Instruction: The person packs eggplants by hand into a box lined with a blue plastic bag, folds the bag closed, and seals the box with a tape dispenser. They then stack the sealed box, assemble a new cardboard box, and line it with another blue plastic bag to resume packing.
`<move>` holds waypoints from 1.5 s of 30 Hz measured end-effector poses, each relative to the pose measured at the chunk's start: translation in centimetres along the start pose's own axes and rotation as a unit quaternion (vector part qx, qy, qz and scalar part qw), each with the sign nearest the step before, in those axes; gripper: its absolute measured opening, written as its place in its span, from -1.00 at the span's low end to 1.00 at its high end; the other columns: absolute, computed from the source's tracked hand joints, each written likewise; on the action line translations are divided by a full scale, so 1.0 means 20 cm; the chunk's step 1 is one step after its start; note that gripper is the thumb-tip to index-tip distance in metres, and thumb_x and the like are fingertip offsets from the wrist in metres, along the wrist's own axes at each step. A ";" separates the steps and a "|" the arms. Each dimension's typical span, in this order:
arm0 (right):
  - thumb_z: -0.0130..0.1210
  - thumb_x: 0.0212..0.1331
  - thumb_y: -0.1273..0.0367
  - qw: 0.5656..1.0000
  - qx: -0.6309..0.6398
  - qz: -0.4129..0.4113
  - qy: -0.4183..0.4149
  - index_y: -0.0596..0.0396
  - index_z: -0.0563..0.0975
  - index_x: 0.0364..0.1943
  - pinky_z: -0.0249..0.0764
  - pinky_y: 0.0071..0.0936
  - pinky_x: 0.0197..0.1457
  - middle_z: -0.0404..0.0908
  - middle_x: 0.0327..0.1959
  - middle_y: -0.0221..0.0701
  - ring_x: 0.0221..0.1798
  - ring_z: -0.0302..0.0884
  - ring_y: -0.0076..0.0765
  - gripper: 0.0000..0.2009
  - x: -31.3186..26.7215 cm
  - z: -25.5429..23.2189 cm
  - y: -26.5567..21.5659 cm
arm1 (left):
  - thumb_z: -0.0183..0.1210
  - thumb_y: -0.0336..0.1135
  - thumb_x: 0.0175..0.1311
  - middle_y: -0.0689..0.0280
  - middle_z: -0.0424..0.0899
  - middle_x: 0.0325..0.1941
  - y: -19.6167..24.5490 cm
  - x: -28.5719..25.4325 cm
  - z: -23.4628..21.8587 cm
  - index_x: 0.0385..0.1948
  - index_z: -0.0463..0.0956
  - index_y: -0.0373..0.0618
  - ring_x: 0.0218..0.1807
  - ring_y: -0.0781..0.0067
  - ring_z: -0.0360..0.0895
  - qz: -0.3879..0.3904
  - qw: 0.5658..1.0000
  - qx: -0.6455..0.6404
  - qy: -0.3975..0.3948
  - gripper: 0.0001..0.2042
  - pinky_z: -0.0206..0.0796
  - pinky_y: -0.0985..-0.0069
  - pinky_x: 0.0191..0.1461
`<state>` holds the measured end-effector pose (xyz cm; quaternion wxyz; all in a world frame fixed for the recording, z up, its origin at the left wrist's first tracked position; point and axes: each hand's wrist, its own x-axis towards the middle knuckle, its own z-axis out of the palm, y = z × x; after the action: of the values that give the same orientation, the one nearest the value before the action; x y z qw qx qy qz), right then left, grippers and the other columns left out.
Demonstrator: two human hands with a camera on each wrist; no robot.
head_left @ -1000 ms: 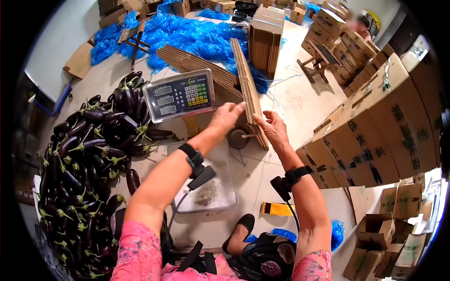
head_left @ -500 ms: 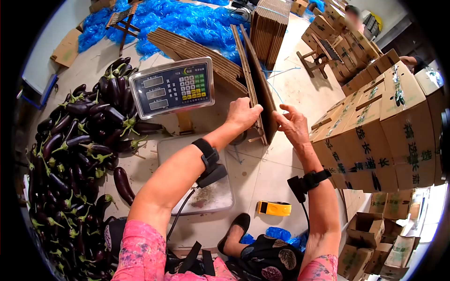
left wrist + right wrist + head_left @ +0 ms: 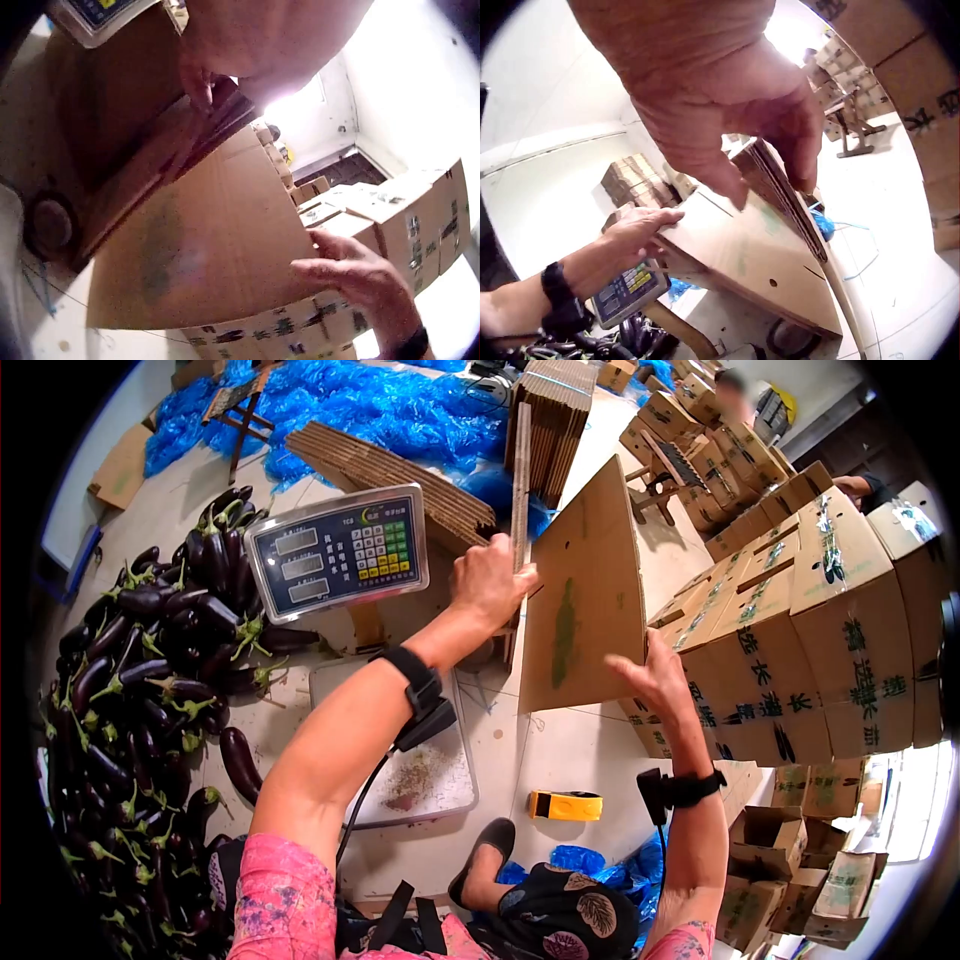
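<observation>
A flattened cardboard carton (image 3: 585, 600) stands tilted out to the right, a dark green mark on its face. My right hand (image 3: 655, 672) grips its right edge, thumb on the near face and fingers behind; the right wrist view shows its layered edge between thumb and fingers of the right hand (image 3: 727, 112). More flattened cartons (image 3: 521, 480) stand on edge just left of it. My left hand (image 3: 490, 585) holds these by their upper edge, fingers curled over it. Close to the left forearm is a scale display (image 3: 338, 550), above a pale weighing platform (image 3: 430, 780).
A large pile of eggplants (image 3: 140, 700) covers the floor at left. Printed cartons (image 3: 780, 650) stand stacked at right. A yellow-and-black item (image 3: 566, 805) lies near my foot. Behind are blue plastic film (image 3: 400, 420), bundled flat cartons (image 3: 548, 435) and a wooden stool (image 3: 655, 480).
My right hand has drawn one flattened carton away from the upright ones, swinging it rightward so its broad face shows. The left hand stays at the remaining cartons.
</observation>
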<state>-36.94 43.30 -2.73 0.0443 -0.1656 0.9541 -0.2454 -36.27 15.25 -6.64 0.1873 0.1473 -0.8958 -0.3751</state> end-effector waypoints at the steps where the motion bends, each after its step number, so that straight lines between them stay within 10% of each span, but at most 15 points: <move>1: 0.25 0.13 0.03 0.996 0.065 0.052 -0.026 0.32 0.57 -0.09 0.57 -0.05 -0.10 0.68 -0.40 0.12 -0.24 0.68 0.23 -0.46 0.08 -0.01 0.01 | 0.31 0.04 0.13 -0.08 0.69 -0.45 -0.02 -0.01 -0.02 0.00 0.47 -0.29 -0.28 -0.19 0.68 0.002 1.000 0.014 -0.003 -0.42 0.49 0.04 -0.13; 5: 0.15 0.19 -0.10 0.995 0.008 0.098 -0.016 0.40 0.64 -0.36 0.57 -0.18 -0.18 0.68 -0.43 0.08 -0.31 0.71 0.04 -0.37 0.35 0.07 0.04 | 0.31 0.10 0.21 0.02 0.72 -0.41 -0.06 -0.06 -0.13 0.39 0.10 -0.33 -0.35 -0.01 0.69 0.059 0.997 -0.055 0.018 -0.12 0.49 0.15 -0.18; 10: 0.03 0.27 0.06 0.990 -0.133 0.000 0.052 0.31 0.65 -0.30 0.53 0.08 -0.07 0.63 -0.32 0.17 -0.17 0.60 0.38 -0.52 0.23 0.18 0.10 | 0.22 -0.20 0.32 0.11 0.70 -0.43 -0.18 -0.27 -0.34 0.16 0.43 -0.30 -0.43 0.28 0.68 0.097 0.984 -0.127 -0.075 -0.53 0.51 0.36 -0.28; 16: 0.12 0.36 0.29 0.960 0.135 -0.015 0.247 0.31 0.62 -0.11 0.48 -0.35 -0.34 0.66 -0.50 -0.16 -0.47 0.55 -0.42 -0.71 -0.52 -0.20 -0.19 | 0.16 -0.31 0.32 0.26 0.70 -0.37 -0.27 -0.61 -0.83 0.04 0.54 -0.26 -0.40 0.53 0.67 -0.060 0.946 -0.170 -0.269 -0.69 0.53 0.56 -0.31; 20: 0.11 0.39 0.32 0.946 0.155 -0.090 0.271 0.30 0.61 -0.12 0.35 -0.48 -0.44 0.54 -0.60 -0.33 -0.49 0.34 -0.64 -0.75 -0.99 -0.55 -0.61 | 0.12 -0.32 0.39 0.25 0.67 -0.28 -0.29 -0.68 -1.16 0.07 0.51 -0.27 -0.34 0.56 0.63 -0.066 0.944 -0.208 -0.246 -0.70 0.52 0.60 -0.26; 25: 0.11 0.36 0.33 0.980 0.094 -0.094 0.150 0.28 0.54 -0.38 0.30 -0.37 -0.46 0.47 -0.61 -0.30 -0.50 0.38 -0.56 -0.75 -1.57 -0.75 -1.06 | 0.07 -0.08 0.48 0.29 0.63 -0.13 -0.16 -0.84 -1.55 0.18 0.47 -0.17 -0.20 0.57 0.59 -0.074 0.948 -0.248 -0.183 -0.59 0.48 0.58 -0.13; 28: 0.14 0.13 0.43 0.971 0.105 -0.213 0.010 0.19 0.56 -0.22 0.50 -0.20 -0.25 0.59 -0.38 -0.09 -0.33 0.57 0.13 -0.83 -1.70 -0.67 -1.17 | 0.01 0.13 0.48 0.20 0.57 0.10 -0.14 -0.99 -1.70 0.31 0.36 -0.12 0.04 0.44 0.55 -0.068 0.948 -0.300 -0.083 -0.43 0.43 0.43 0.07; 31: 0.18 0.11 0.38 0.962 0.052 -0.248 -0.105 0.13 0.54 -0.13 0.52 -0.07 -0.18 0.58 -0.33 -0.16 -0.25 0.58 0.12 -0.76 -1.71 -0.42 -1.12 | -0.04 0.37 0.39 0.08 0.27 0.46 -0.20 -1.07 -1.81 0.47 0.14 -0.05 0.41 0.20 0.28 -0.050 0.938 -0.343 -0.029 -0.20 0.24 0.16 0.32; 40: 0.04 0.32 0.29 0.949 0.017 -0.244 -0.201 0.16 0.48 -0.19 0.47 0.01 -0.18 0.57 -0.32 -0.11 -0.20 0.56 0.15 -0.80 -1.62 0.08 -1.13 | 0.25 0.33 0.20 0.09 0.05 0.59 -0.50 -1.00 -1.64 0.55 -0.16 -0.13 0.56 0.22 0.04 -0.131 0.936 -0.327 -0.001 0.07 0.01 0.19 0.47; 45: 0.02 0.38 0.14 0.938 0.113 -0.189 -0.268 0.21 0.31 0.36 0.25 -0.16 0.45 0.32 0.36 0.05 0.41 0.26 0.18 -0.42 -1.56 0.06 -1.21 | 0.26 0.29 0.19 0.04 0.35 0.38 -0.55 -0.89 -1.46 0.42 0.09 -0.34 0.37 0.29 0.29 -0.092 0.961 -0.260 0.026 -0.02 0.12 0.41 0.40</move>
<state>-0.34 33.36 7.96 0.2695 -0.3961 0.8243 -0.3017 -6.15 -3.03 0.28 0.2073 0.1852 -0.7445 -0.6070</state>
